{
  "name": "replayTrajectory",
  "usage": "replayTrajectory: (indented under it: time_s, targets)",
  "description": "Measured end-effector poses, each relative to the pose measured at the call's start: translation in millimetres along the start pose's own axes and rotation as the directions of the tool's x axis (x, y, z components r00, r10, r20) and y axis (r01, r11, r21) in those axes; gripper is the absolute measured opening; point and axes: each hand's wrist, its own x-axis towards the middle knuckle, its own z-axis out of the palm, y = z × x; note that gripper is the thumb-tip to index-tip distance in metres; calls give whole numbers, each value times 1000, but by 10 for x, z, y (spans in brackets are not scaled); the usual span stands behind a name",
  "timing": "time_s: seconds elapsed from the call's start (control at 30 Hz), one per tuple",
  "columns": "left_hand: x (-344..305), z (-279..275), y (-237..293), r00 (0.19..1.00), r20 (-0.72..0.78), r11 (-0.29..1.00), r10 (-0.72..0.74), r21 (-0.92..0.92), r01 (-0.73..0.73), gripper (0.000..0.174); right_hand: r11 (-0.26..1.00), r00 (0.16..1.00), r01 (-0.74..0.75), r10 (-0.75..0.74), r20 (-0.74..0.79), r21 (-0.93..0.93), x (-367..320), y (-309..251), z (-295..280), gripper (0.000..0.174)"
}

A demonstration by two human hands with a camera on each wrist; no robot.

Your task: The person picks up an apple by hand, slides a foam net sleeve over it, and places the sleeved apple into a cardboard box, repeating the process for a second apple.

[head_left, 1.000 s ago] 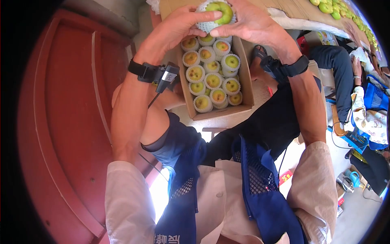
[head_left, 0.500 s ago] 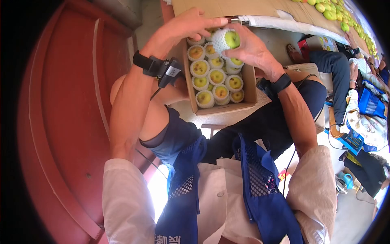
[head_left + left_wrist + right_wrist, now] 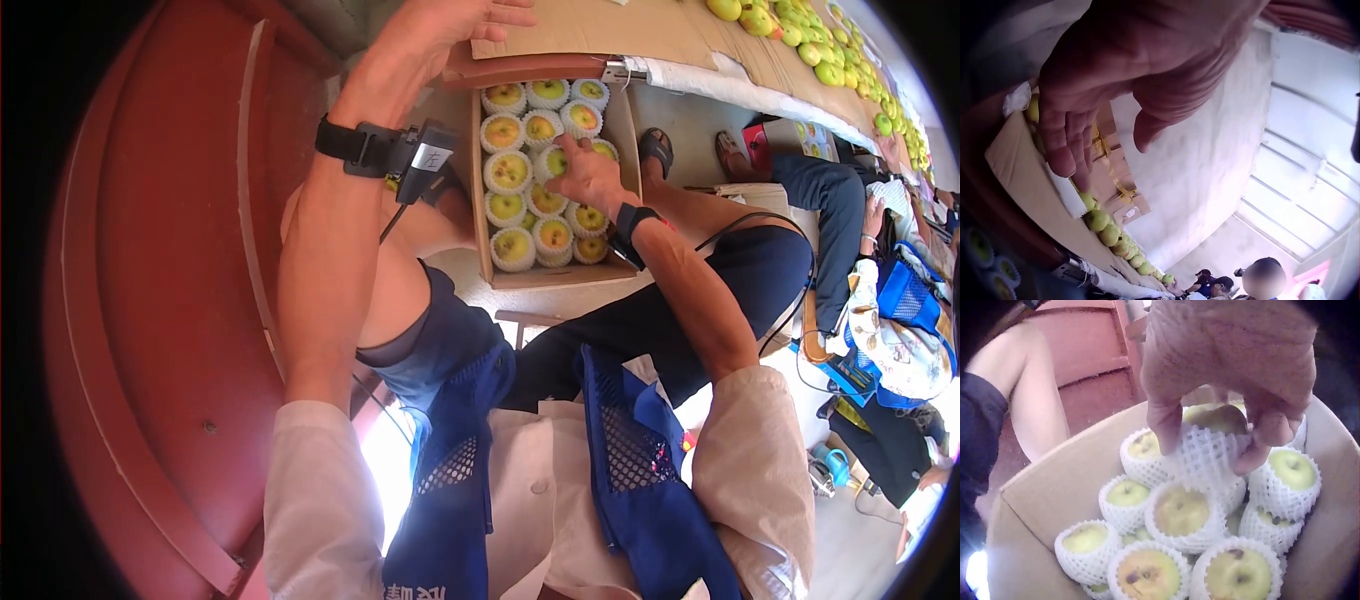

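Note:
My right hand (image 3: 588, 178) reaches into a cardboard box (image 3: 627, 135) of apples. In the right wrist view, its thumb and fingers grip the sides of an apple in a white foam net (image 3: 1207, 450), among other netted apples (image 3: 1182, 509). Part of the apple's top is hidden under the hand. My left hand (image 3: 455, 25) is raised beyond the box, over the cardboard-covered table (image 3: 570, 30). The left wrist view shows its fingers loosely extended and holding nothing. A white strip (image 3: 1067, 194) appears just past its fingertips.
Loose green apples (image 3: 790, 35) lie along the table at the far right. A red door (image 3: 150, 300) stands close on the left. Another person's leg (image 3: 815, 195) is to the right. Stacked cartons (image 3: 1113, 162) show behind the table in the left wrist view.
The right hand has brought the netted apple from above the box down among the others. The left hand has left the apple and moved up and away over the table.

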Motion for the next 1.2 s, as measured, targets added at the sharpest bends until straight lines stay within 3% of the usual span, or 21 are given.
replayTrajectory:
  time_s: [0.17, 0.3, 0.37, 0.43, 0.47, 0.53, 0.57, 0.67, 0.7, 0.73, 0.8, 0.83, 0.93, 0.97, 1.1, 1.2]
  targets:
    - [-152, -26, 151, 995, -65, 993, 75, -86, -81, 58, 996, 989, -88, 88, -122, 2, 8, -52, 97, 72]
    - [-62, -96, 101, 984, -150, 987, 97, -115, -115, 64, 999, 980, -15, 8, -201, -32, 37, -23, 302, 72]
    - [33, -203, 18, 977, -180, 982, 118, -122, -141, 65, 998, 981, -65, 67, -180, 14, 61, 0, 312, 78]
    - [112, -307, 31, 982, -154, 964, 106, -228, -140, 46, 998, 977, -62, 58, -204, -16, 54, 4, 376, 77]
    - [129, -330, 62, 979, -151, 962, 136, -215, -167, 46, 997, 980, -71, 62, -188, -41, 44, -18, 368, 76]
    - [93, -372, 92, 965, -248, 944, 88, -288, -160, 35, 996, 985, -90, 84, -154, -30, -7, -106, 219, 74]
    - [102, -404, 117, 961, -268, 938, 74, -309, -158, 37, 993, 989, -116, 113, -92, -19, -31, -152, 149, 73]
    - [82, -423, 184, 934, -350, 913, 65, -356, -197, 36, 992, 986, -124, 120, -117, -29, -58, -240, 41, 70]
    - [101, -444, 170, 935, -347, 913, 76, -354, -205, 36, 998, 975, -68, 67, -210, 0, -127, -289, -32, 55]
    - [116, -471, 146, 932, -355, 891, 75, -396, -223, 35, 998, 973, -70, 68, -220, -1, -158, -350, -159, 55]
    - [143, -491, 127, 930, -359, 865, 81, -438, -245, 34, 994, 948, 72, -44, -316, 79, -235, -479, -400, 33]
    - [142, -484, 138, 932, -354, 855, 70, -460, -239, 33, 980, 893, 154, -83, -441, 127, -269, -541, -526, 19]
    - [164, -431, 155, 941, -333, 840, 60, -492, -228, 33, 956, 854, 204, -67, -516, 212, -262, -658, -1029, 17]
    - [176, -411, 161, 946, -320, 836, 57, -502, -220, 32, 948, 795, 262, -107, -597, 179, -199, -635, -1160, 15]
    - [215, -317, 213, 958, -277, 830, 70, -516, -210, 31, 956, 811, 235, -92, -578, 177, 136, -549, -1757, 18]
    - [238, -254, 252, 963, -261, 821, 65, -534, -200, 30, 973, 775, 229, -163, -610, 31, 481, -428, -1978, 24]
